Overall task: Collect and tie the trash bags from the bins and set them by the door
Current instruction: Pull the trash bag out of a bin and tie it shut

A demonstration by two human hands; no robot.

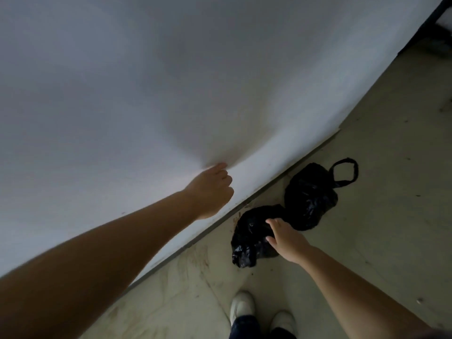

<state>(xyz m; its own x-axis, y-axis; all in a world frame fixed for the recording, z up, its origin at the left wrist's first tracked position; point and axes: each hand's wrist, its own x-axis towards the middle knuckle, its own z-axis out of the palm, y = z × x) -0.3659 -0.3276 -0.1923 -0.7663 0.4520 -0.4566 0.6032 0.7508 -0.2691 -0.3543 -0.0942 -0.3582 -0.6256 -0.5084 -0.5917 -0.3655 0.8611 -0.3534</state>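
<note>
Two tied black trash bags lie on the floor by the foot of a white wall (146, 94). The nearer bag (252, 236) sits under my right hand (286, 241), whose fingers are spread and relaxed just over its top. The farther bag (309, 196) touches it and has a looped handle sticking up to the right. My left hand (210, 192) leans on the wall with its fingers curled and its fingertips against the surface; it holds nothing.
The pale concrete floor (379, 179) is stained near the wall's base. My two white shoes (259, 311) stand just below the bags. A dark frame or furniture edge (437, 23) shows at the top right corner.
</note>
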